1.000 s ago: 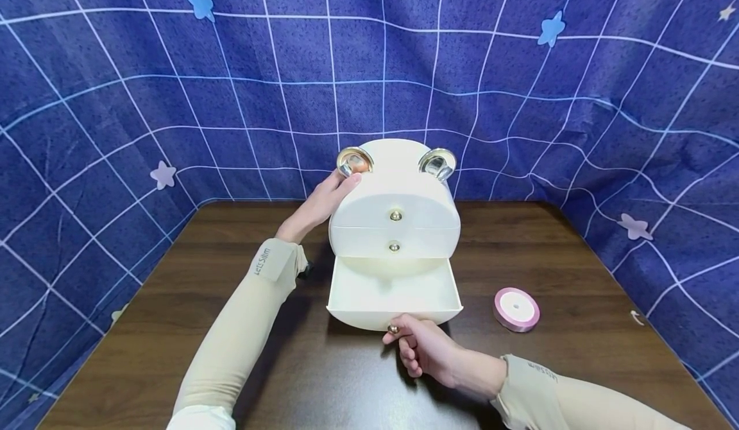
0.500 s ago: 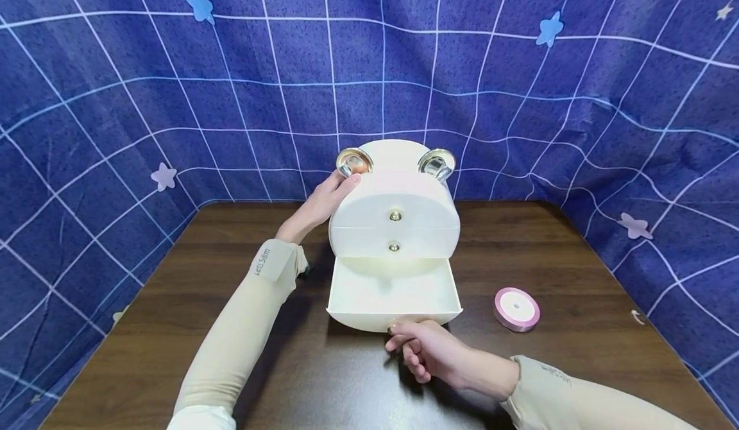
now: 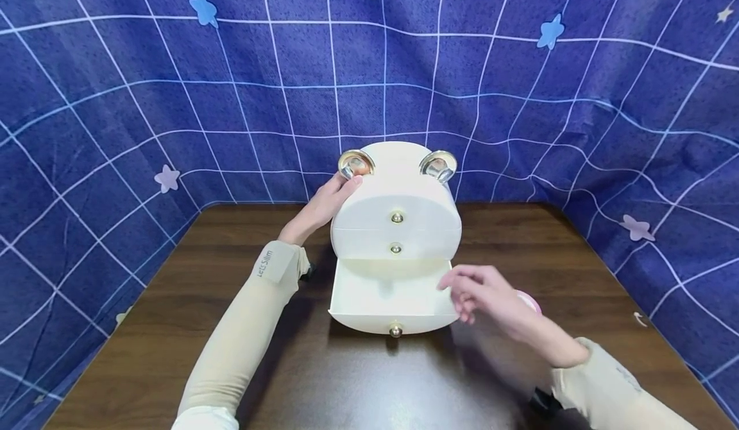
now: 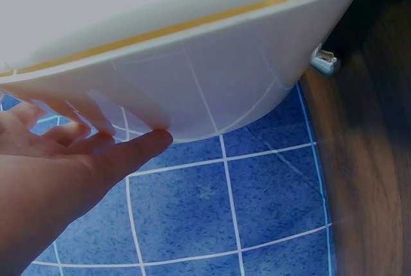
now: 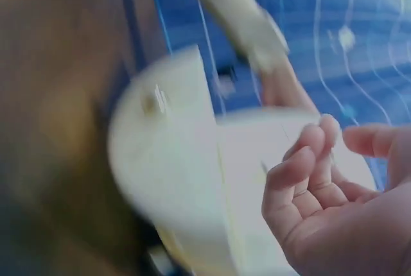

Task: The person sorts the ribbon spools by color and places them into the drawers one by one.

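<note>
A white rounded drawer box [image 3: 398, 173] stands on the table, its bottom drawer [image 3: 362, 323] pulled out and bare inside. Gold knobs mark the two upper drawers, and another knob [image 3: 395, 331] sits on the bottom drawer's front. My left hand [image 3: 323, 206] rests against the box's upper left side, fingers extended along the white wall in the left wrist view. Over the drawer's right edge, my right hand [image 3: 491, 298] hovers with loosely bent fingers and nothing in them. A pink-edged ribbon spool [image 3: 529, 301] is partly hidden behind that hand.
Two gold-rimmed, shiny round pieces [image 3: 356, 164] stick out at the box's upper corners. The brown wooden table [image 3: 242, 237] backs onto a blue grid-patterned cloth [image 3: 277, 109] with stars, which also hangs along both sides.
My right hand has let go of the bottom drawer's knob and moved right and away from me, overlapping the ribbon spool. The left hand stays on the box, and the drawer remains out.
</note>
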{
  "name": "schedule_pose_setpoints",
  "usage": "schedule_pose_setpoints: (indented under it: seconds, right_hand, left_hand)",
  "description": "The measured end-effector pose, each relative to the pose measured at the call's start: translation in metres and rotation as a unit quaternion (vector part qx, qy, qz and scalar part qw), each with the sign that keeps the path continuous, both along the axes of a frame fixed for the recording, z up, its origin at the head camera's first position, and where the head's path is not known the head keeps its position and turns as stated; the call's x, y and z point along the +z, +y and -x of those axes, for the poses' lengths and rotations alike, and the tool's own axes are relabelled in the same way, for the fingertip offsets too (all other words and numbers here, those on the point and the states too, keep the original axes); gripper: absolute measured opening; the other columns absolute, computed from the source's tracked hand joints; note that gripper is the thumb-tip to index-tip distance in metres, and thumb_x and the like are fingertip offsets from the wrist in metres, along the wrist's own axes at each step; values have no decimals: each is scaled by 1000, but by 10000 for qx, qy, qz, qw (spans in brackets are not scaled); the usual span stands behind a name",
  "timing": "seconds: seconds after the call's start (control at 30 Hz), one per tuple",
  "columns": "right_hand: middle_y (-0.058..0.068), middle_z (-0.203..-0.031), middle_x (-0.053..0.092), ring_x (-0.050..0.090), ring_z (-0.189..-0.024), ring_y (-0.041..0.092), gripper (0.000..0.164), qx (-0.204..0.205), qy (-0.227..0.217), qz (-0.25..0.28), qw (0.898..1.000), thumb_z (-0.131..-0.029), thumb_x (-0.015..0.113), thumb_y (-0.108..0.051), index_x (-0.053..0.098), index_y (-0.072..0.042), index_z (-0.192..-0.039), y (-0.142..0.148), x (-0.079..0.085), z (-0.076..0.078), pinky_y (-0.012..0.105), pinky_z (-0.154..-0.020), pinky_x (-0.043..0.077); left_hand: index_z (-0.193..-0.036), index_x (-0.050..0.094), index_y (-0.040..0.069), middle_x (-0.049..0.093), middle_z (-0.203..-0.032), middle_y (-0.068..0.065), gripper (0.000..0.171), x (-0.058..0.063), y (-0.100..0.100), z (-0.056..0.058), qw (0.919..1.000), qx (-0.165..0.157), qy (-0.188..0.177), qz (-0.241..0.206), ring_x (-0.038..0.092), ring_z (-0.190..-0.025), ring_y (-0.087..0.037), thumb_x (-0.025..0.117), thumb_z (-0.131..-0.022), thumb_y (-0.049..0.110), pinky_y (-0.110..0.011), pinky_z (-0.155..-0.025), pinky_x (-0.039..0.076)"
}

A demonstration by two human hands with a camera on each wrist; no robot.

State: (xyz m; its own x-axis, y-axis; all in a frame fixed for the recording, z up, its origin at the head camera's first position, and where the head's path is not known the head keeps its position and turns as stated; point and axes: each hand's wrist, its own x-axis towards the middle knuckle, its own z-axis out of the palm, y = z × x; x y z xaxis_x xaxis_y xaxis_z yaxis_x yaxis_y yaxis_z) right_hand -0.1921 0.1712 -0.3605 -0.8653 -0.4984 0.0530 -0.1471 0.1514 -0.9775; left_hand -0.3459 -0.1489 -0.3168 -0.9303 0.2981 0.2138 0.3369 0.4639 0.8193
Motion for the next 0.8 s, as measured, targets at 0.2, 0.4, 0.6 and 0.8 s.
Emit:
schedule_pose_setpoints:
  seconds: [0.2, 0.4, 0.6, 0.8]
  right_hand:
    - [2, -80, 68, 63, -75, 17, 22, -1694, 2966, -3197, 8838, -89, 68, -30, 68, -11, -98, 41, -4, 14, 34, -61, 52]
    - [29, -119, 57, 54, -103, 48, 77, -1582, 2325, -5139, 8104, -72, 77, -52, 53, -6, -130, 67, -24, 21, 59, -63, 49]
    - [30, -108, 54, 58, -88, 43, 80, -985, 1356, -5592, 8119, -68, 82, -45, 49, -4, -128, 81, -37, 24, 54, -64, 48]
    - [21, -89, 53, 57, -74, 33, 59, -1053, 1523, -5385, 8221, -62, 81, -28, 51, -5, -107, 82, -48, 27, 44, -58, 48]
  left_hand:
    - [-141, 41, 30, 57, -131, -5, 60, -1, 0, -2, 10000, -19, -8, 4, 56, -118, -22, 42, -93, 66, -44, -104, 42]
    - [-141, 42, 30, 55, -134, -6, 59, -1, -1, 0, 10000, -9, 58, -43, 54, -120, -23, 42, -94, 65, -45, -106, 40]
    - [-146, 36, 31, 54, -137, -6, 64, -2, 0, 3, 10000, -20, 18, 30, 53, -123, -23, 40, -93, 67, -46, -108, 39]
    - [-146, 36, 31, 51, -140, -4, 64, -2, -1, 3, 9999, -47, 103, 98, 51, -125, -23, 39, -93, 67, -46, -108, 38]
